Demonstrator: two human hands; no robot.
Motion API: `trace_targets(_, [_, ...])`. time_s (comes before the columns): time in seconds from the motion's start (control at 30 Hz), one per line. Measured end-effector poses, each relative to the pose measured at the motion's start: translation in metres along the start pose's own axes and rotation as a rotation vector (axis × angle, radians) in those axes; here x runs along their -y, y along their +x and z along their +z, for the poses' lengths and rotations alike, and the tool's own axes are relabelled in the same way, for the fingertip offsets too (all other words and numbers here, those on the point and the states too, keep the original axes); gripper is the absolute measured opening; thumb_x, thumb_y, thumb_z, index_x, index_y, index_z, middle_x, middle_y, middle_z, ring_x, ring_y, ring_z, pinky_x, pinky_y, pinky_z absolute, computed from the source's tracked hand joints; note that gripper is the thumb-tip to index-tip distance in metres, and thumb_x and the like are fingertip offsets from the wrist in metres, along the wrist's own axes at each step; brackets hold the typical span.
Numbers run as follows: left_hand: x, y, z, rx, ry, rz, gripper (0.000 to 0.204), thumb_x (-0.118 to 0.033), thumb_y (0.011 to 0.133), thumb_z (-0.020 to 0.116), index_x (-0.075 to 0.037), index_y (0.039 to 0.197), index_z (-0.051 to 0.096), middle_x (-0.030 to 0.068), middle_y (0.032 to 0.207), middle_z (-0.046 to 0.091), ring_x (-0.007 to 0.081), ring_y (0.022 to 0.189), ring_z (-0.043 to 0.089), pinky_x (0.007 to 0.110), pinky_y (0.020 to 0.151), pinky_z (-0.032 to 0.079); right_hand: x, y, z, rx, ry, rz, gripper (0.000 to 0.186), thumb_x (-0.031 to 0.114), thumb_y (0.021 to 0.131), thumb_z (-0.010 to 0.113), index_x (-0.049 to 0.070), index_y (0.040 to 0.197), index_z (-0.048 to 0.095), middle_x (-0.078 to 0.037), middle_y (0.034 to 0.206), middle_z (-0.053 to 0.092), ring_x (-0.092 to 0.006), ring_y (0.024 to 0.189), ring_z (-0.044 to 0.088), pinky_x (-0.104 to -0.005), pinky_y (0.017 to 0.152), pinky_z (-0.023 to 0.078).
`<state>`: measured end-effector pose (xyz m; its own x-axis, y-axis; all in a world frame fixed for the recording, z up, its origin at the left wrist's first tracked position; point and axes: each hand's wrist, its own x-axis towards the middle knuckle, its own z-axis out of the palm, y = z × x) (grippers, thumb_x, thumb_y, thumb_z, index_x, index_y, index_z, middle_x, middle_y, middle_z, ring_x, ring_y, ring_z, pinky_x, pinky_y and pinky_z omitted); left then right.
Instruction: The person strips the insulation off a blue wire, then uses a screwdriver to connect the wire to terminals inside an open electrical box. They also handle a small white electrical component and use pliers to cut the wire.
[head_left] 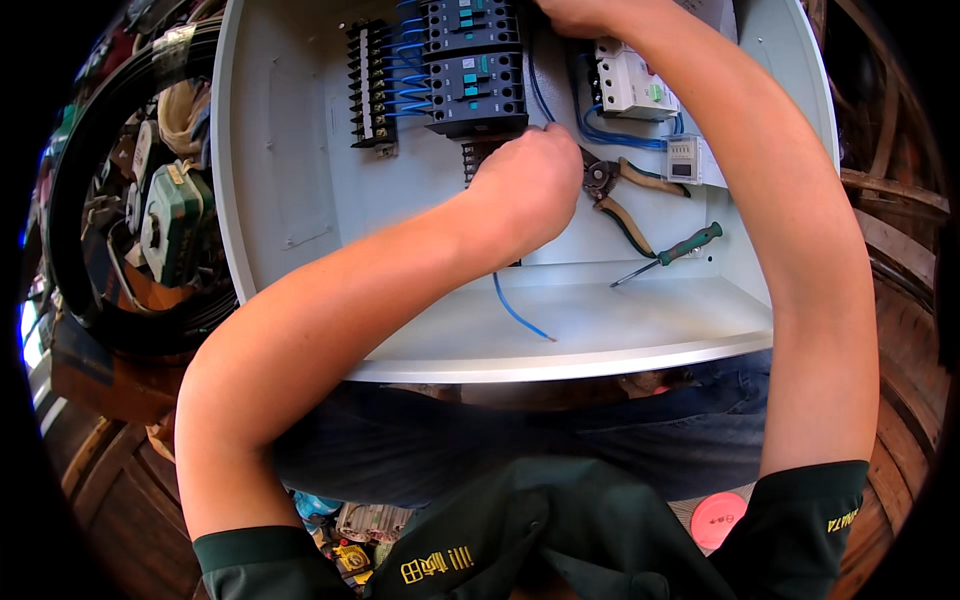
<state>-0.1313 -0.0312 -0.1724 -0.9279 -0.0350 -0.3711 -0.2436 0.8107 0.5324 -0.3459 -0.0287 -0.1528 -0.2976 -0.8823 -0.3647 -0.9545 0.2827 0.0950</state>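
Left hand (530, 185) curled into a loose fist inside the open white cabinet (290, 150), fingers pinched together on a blue wire (515, 310), knuckles just under the black switch blocks (475, 90). Wire trailing from beneath that fist, down and to the right, bare end resting free on the cabinet's lower wall. Long axis of the loose piece slanted, upper end hidden under the palm, lower end toward the person's body. Right hand (575, 12) raised to the top edge of the view, mostly cut off, near the upper blocks; spread or closed, cannot tell. Left hand by far the nearer of the two to the loose wire, already on it. Further run of blue wire looping from above the fist toward the white device (630, 80) on the right.

Just right of the left hand, almost touching, pliers (625, 195) with tan grips, jaws pointing toward the knuckles. Lower, green-handled screwdriver (670, 255) lying slanted, tip down-left. Row of black terminals (370, 85) with bundled blue leads at the upper left. Cluttered tools in a dark tub (150, 210) outside the cabinet, far left.
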Motion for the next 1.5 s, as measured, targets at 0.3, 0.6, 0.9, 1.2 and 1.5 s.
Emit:
trace_targets(0.3, [-0.012, 0.017, 0.000, -0.146, -0.302, -0.349, 0.032, -0.016, 0.101, 0.052, 0.014, 0.113, 0.053, 0.0378, 0.098, 0.067, 0.0528, 0.099, 0.065, 0.052, 0.090, 0.052, -0.006, 0.001, 0.000, -0.009, 0.067, 0.068, 0.024, 0.010, 0.079, 0.063, 0.002, 0.096, 0.078, -0.020, 0.105, 0.075, -0.0337, 0.103, 0.072, -0.0433, 0.087, 0.057])
trace_targets(0.6, [-0.015, 0.013, 0.002, -0.082, -0.258, -0.368, 0.031, -0.015, 0.101, 0.052, 0.010, 0.119, 0.049, 0.0358, 0.099, 0.068, 0.0511, 0.099, 0.066, 0.053, 0.089, 0.052, -0.012, 0.014, -0.003, 0.029, 0.118, 0.099, 0.030, 0.007, 0.078, 0.062, 0.002, 0.104, 0.077, -0.021, 0.111, 0.073, -0.0350, 0.108, 0.070, -0.0440, 0.089, 0.057])
trace_targets(0.9, [-0.008, 0.015, 0.000, -0.110, -0.260, -0.309, 0.031, -0.015, 0.100, 0.053, 0.009, 0.119, 0.048, 0.0358, 0.096, 0.068, 0.0509, 0.098, 0.067, 0.053, 0.088, 0.053, -0.010, 0.002, -0.016, 0.071, 0.290, 0.071, 0.030, 0.005, 0.079, 0.060, 0.007, 0.105, 0.076, -0.020, 0.107, 0.074, -0.0368, 0.105, 0.070, -0.0449, 0.087, 0.056])
trace_targets(1.2, [-0.019, 0.013, 0.003, -0.139, -0.245, -0.315, 0.046, -0.011, 0.099, 0.054, 0.011, 0.135, 0.039, 0.0357, 0.096, 0.068, 0.0510, 0.096, 0.067, 0.055, 0.087, 0.052, -0.017, 0.015, -0.004, 0.056, 0.182, -0.007, 0.022, 0.005, 0.081, 0.061, 0.002, 0.098, 0.075, -0.022, 0.098, 0.074, -0.0387, 0.093, 0.071, -0.0458, 0.077, 0.056])
trace_targets(1.5, [-0.005, 0.014, 0.007, -0.110, -0.171, -0.276, 0.050, -0.018, 0.100, 0.051, 0.005, 0.143, 0.047, 0.0301, 0.102, 0.070, 0.0472, 0.098, 0.068, 0.053, 0.089, 0.053, -0.020, 0.017, -0.005, 0.136, 0.212, -0.070, 0.020, 0.003, 0.081, 0.060, 0.002, 0.094, 0.075, -0.022, 0.092, 0.073, -0.0380, 0.089, 0.071, -0.0450, 0.073, 0.056])
